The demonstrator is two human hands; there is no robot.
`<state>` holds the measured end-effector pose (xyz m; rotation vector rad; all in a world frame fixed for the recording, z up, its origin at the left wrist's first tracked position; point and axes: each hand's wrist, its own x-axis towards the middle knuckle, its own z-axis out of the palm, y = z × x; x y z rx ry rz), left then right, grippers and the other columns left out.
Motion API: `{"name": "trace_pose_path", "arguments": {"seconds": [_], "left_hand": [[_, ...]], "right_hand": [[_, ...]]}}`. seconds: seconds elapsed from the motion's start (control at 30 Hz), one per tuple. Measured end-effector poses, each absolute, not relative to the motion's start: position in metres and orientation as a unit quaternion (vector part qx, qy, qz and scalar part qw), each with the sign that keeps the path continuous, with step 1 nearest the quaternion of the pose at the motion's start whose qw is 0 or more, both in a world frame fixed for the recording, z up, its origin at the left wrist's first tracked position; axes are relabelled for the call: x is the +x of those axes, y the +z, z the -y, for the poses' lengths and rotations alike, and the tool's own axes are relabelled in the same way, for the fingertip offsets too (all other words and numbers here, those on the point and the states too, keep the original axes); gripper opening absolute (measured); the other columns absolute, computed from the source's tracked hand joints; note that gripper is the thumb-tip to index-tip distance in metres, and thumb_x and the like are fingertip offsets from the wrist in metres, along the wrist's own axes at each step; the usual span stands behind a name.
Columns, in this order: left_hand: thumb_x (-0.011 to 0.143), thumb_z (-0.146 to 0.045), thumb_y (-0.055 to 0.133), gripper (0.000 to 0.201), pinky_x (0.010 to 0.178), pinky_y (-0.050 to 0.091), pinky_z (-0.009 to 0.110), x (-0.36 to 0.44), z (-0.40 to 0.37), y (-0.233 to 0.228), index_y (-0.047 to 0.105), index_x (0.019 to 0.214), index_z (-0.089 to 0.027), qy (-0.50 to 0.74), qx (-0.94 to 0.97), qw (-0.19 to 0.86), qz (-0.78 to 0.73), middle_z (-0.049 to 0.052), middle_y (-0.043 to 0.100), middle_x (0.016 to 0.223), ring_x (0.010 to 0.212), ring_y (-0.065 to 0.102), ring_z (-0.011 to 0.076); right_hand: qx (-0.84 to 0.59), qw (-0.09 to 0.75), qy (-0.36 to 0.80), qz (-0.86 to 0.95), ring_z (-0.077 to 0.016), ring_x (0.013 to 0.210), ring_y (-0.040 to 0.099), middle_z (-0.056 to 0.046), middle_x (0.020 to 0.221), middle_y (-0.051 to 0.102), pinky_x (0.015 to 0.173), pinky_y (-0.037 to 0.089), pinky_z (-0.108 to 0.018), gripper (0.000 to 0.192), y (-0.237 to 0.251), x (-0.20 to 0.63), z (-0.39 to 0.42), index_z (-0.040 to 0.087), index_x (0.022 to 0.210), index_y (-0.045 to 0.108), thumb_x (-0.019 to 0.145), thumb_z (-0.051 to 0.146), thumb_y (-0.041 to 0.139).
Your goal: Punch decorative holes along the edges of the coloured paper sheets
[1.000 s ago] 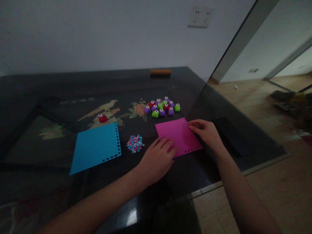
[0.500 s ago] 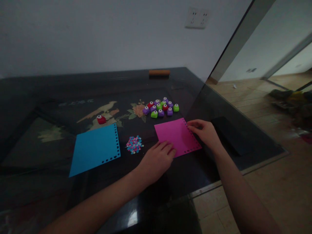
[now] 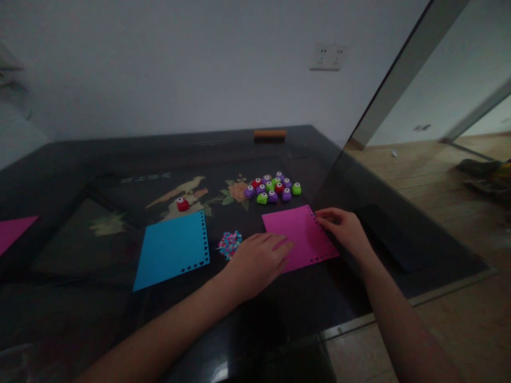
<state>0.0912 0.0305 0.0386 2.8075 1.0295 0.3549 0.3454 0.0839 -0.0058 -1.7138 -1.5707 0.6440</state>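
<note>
Right of centre in the frame, a pink paper sheet (image 3: 299, 234) lies flat on a dark glass table (image 3: 80, 165). It is roughly square and turned slightly, so its corners point toward the upper right and lower left of the frame; no long axis stands out. A row of small punched holes runs along its right and lower edges.

The left hand (image 3: 257, 260) rests palm down with fingers spread on the sheet's lower left corner, pressing rather than gripping. The right hand (image 3: 345, 229) lies at the sheet's right edge, fingers curled loosely against the punched border; whether it pinches the paper cannot be told.

Just left of the left hand sits a small heap of paper confetti (image 3: 229, 243). Further left lies a blue paper sheet (image 3: 173, 247), also punched along two edges. Above the pink sheet, a cluster of small punches (image 3: 273, 188) in purple, green and red stands close together. A single red punch (image 3: 182, 204) sits above the blue sheet. At the far left edge, a corner of another pink sheet (image 3: 14, 230) shows.
</note>
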Motion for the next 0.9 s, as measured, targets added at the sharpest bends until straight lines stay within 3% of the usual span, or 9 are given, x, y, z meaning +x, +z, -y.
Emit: {"name": "trace_pose_path", "arguments": {"seconds": [0.2, 0.4, 0.67, 0.9], "left_hand": [[0.089, -0.018, 0.043, 0.030, 0.087, 0.049, 0.029, -0.009, -0.046, 0.031, 0.057, 0.115, -0.019, 0.253, 0.880, 0.034, -0.400, 0.007, 0.065, 0.110, 0.100, 0.061, 0.0163], [0.085, -0.020, 0.047, 0.023, 0.077, 0.050, 0.031, -0.119, -0.055, 0.010, 0.064, 0.100, -0.020, 0.353, 0.752, -0.046, -0.554, 0.004, 0.068, 0.086, 0.080, 0.064, 0.0180], [0.084, -0.023, 0.044, 0.025, 0.086, 0.046, 0.037, -0.139, -0.070, 0.001, 0.063, 0.098, -0.017, 0.316, 0.726, 0.014, -0.611, 0.008, 0.065, 0.099, 0.093, 0.061, 0.0224], [0.079, -0.022, 0.047, 0.020, 0.076, 0.047, 0.033, -0.157, -0.077, -0.009, 0.060, 0.094, -0.016, 0.310, 0.684, 0.048, -0.659, 0.007, 0.058, 0.089, 0.083, 0.057, 0.0201]], "right_hand": [[-0.675, 0.339, 0.221, 0.617, -0.0213, 0.074, 0.065, -0.007, 0.083, 0.071, 0.070, 0.050, -0.034, 0.026, -0.007, 0.349, -0.084, 0.019, 0.086, 0.070, 0.068, 0.036, 0.063], [-0.685, 0.347, 0.229, 0.598, -0.0233, 0.074, 0.065, -0.007, 0.082, 0.071, 0.069, 0.050, -0.035, 0.029, -0.008, 0.354, -0.088, 0.019, 0.084, 0.070, 0.067, 0.042, 0.062], [-0.672, 0.427, 0.204, 0.569, -0.0235, 0.080, 0.066, -0.006, 0.087, 0.070, 0.076, 0.051, -0.036, 0.030, -0.003, 0.346, -0.087, 0.021, 0.088, 0.068, 0.067, 0.042, 0.067], [-0.542, 0.410, 0.286, 0.676, -0.0222, 0.084, 0.065, -0.007, 0.091, 0.070, 0.077, 0.051, -0.035, 0.029, 0.062, 0.263, -0.084, 0.020, 0.090, 0.069, 0.069, 0.040, 0.069]]}}
